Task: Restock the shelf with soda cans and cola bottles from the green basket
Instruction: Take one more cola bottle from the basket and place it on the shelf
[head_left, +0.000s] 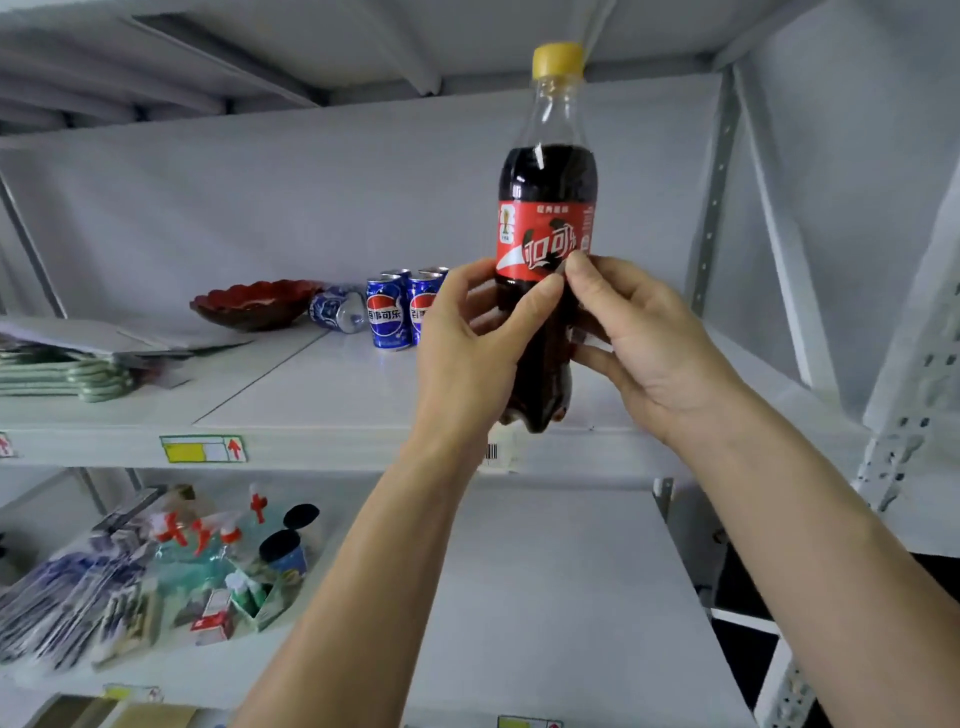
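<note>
Cola bottle (546, 228) stands upright in front of the shelf (332, 395); we grip its lower body with our left hand (467, 343) and right hand (639, 338), probably steadying it for placing beside the blue soda cans (402, 309).

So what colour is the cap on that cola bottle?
Yellow: the cap on the cola bottle, head view.

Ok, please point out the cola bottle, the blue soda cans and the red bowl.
cola bottle (545, 236), head view, on its red label.
blue soda cans (385, 314), head view, front of the left can.
red bowl (257, 304), head view, its inside.
</note>
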